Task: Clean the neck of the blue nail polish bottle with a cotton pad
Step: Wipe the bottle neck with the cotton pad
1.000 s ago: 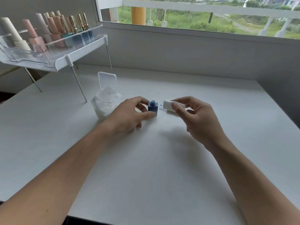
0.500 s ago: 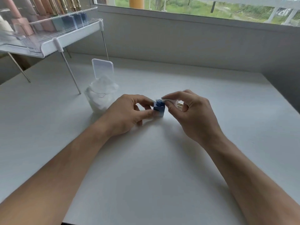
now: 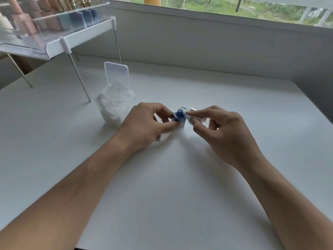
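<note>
No text, label, brand, number or sign can be read anywhere in the head view. The blue nail polish bottle [image 3: 178, 117] shows plain faces with no lettering that can be made out. To the left of that bottle, the clear container of cotton pads [image 3: 113, 103] and its raised lid [image 3: 116, 72] carry no print. Farther left and behind the bottle, the polish bottles on the acrylic rack [image 3: 54, 24] are too blurred for any label to be told.
</note>
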